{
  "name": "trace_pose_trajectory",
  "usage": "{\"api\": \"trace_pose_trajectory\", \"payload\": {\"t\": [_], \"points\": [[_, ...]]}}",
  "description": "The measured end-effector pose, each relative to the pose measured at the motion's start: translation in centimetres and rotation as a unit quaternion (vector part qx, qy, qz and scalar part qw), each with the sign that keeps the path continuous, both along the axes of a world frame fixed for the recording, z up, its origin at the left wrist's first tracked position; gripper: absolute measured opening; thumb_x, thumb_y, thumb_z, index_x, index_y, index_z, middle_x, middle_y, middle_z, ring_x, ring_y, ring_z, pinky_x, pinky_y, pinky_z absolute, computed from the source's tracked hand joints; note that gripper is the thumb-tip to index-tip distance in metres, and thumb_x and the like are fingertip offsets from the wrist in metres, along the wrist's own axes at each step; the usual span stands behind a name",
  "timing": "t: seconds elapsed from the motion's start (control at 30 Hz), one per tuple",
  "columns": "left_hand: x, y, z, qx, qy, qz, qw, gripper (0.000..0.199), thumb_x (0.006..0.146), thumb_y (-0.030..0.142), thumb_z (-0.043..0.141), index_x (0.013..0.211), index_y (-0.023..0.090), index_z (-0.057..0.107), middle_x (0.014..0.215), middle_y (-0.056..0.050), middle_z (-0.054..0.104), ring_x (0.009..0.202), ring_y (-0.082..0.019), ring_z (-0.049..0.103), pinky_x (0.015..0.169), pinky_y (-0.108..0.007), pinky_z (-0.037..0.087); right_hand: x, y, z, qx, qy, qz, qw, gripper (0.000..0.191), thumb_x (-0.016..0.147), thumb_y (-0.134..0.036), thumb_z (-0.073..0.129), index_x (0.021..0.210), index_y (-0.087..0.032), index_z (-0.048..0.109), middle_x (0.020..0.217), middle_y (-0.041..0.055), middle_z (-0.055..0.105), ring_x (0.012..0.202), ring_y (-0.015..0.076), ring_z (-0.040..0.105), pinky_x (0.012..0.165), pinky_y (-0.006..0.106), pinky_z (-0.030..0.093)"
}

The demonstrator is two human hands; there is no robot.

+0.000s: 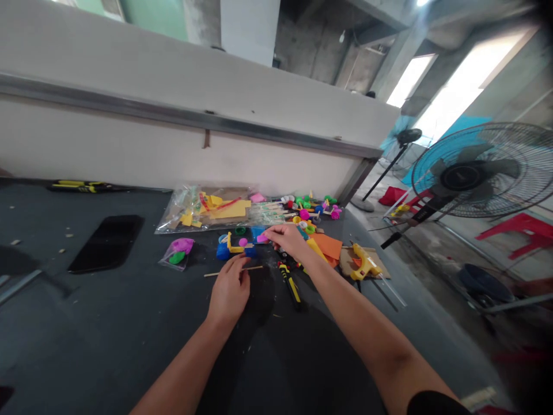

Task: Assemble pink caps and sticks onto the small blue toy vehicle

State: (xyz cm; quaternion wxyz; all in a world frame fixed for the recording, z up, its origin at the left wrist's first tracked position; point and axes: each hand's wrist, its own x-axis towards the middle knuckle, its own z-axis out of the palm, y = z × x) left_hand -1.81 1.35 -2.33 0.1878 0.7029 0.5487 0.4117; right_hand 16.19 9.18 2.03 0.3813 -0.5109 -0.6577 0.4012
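My left hand (228,291) lies over a thin wooden stick (216,273) on the dark table top (86,323), its fingers closed on the stick. My right hand (285,239) pinches a small pink plastic piece (262,238) against a blue and yellow toy vehicle (235,248). Just below that hand lies a yellow and black utility knife (290,285). Orange foam sheets (326,248) sit beyond my right wrist. Several bright plastic wheels and caps (309,210) are scattered farther back.
A yellow hot glue gun (365,262) rests on cardboard at the right. A clear bag of yellow parts (203,208), a small bag of pink and green pieces (177,253), a black phone (106,244) and a yellow-handled tool (78,185) lie around. A wall runs behind; a standing fan (475,167) stands beyond the right edge.
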Motion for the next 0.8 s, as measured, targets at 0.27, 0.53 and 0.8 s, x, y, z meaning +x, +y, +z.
{"api": "trace_pose_trajectory", "payload": {"t": [0.27, 0.53, 0.8], "points": [[0.8, -0.2, 0.5, -0.082, -0.174, -0.047, 0.980, 0.037, 0.077, 0.029, 0.059, 0.113, 0.020, 0.056, 0.104, -0.006, 0.066, 0.093, -0.019, 0.063, 0.079, -0.032, 0.052, -0.3, -4.0, 0.0, -0.081, 0.020, 0.049, 0.995, 0.023, 0.076, -0.036, 0.060, 0.083, -0.017, 0.070, 0.065, -0.0008, 0.064, 0.045, 0.0057, 0.046, 0.044, 0.018, 0.041], [0.6, -0.6, 1.1, -0.056, -0.140, -0.061, 0.987, 0.022, 0.082, 0.033, 0.053, 0.097, 0.021, 0.063, 0.093, -0.003, 0.069, 0.082, -0.018, 0.065, 0.076, -0.030, 0.051, -1.1, -5.7, -0.7, -0.082, 0.069, 0.048, 0.993, 0.024, 0.073, -0.040, 0.064, 0.080, -0.017, 0.067, 0.067, -0.0014, 0.064, 0.048, 0.0063, 0.047, 0.044, 0.018, 0.041], [0.4, -0.2, 0.8, -0.035, -0.069, -0.081, 0.994, 0.026, 0.082, 0.040, 0.053, 0.097, 0.022, 0.064, 0.094, -0.002, 0.068, 0.083, -0.018, 0.063, 0.074, -0.029, 0.049, -1.3, -7.4, 0.0, -0.102, 0.052, 0.009, 0.993, 0.021, 0.077, -0.034, 0.061, 0.087, -0.017, 0.065, 0.068, -0.0008, 0.064, 0.048, 0.0058, 0.047, 0.044, 0.017, 0.040]]}}
